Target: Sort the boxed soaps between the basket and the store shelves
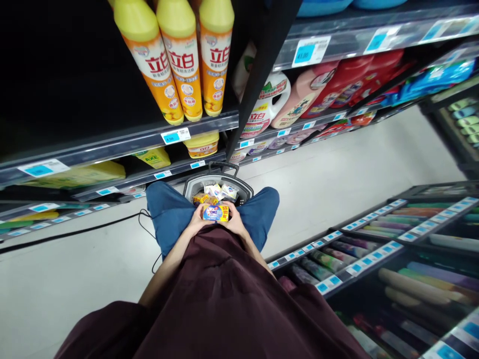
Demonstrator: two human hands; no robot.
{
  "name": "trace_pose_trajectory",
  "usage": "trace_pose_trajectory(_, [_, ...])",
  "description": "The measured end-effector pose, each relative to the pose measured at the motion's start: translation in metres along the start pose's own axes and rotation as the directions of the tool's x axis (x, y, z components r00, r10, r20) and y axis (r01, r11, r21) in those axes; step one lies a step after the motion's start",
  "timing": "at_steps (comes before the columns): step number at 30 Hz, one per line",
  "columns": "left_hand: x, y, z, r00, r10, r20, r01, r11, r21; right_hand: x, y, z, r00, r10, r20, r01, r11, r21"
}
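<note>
My left hand [197, 219] and my right hand [235, 219] hold a blue and yellow OMO soap pack [216, 213] between them, one at each end. Fingers of both hands are closed round its sides. The pack is level, just above my lap, with its printed face toward me. Right beyond it, between my knees, a grey shopping basket [194, 185] stands on the floor. Inside are white soap packs [229, 191] and yellow packs [200, 198], partly hidden by my hands and the held pack.
Shelves rise ahead, with yellow dish soap bottles [183, 60] at upper left and a white detergent jug [267, 104] further right. A low shelf [337, 254] of rolled goods runs along my right. A black cable [75, 231] crosses the pale floor [93, 269] at left.
</note>
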State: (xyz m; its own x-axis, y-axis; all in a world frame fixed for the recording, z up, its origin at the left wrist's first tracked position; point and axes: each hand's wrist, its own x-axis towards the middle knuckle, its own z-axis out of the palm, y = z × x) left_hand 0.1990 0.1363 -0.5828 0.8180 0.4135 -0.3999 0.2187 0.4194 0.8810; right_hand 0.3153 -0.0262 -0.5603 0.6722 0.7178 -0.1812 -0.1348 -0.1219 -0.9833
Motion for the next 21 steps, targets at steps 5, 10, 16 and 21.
trace_pose_trajectory(5, [0.0010, -0.0035, -0.0016, 1.000, -0.007, 0.010, 0.007, 1.000, -0.005, 0.0001, 0.0044, 0.0008, 1.000, 0.005, -0.012, -0.006, 1.000, -0.028])
trace_pose_trajectory(10, [0.0013, -0.0050, -0.0029, 1.000, -0.004, 0.007, 0.004, 1.000, -0.001, 0.0000, 0.0064, 0.0004, 1.000, 0.011, -0.026, -0.012, 0.999, -0.046])
trace_pose_trajectory(16, [0.0009, -0.0032, -0.0028, 1.000, -0.006, 0.003, 0.006, 1.000, -0.005, 0.0003, 0.0044, -0.0003, 1.000, 0.011, -0.019, -0.012, 0.998, -0.058])
trace_pose_trajectory(21, [0.0013, -0.0035, -0.0028, 1.000, -0.011, -0.009, 0.010, 1.000, -0.009, 0.0002, 0.0053, 0.0002, 1.000, 0.007, -0.017, -0.008, 0.999, -0.047])
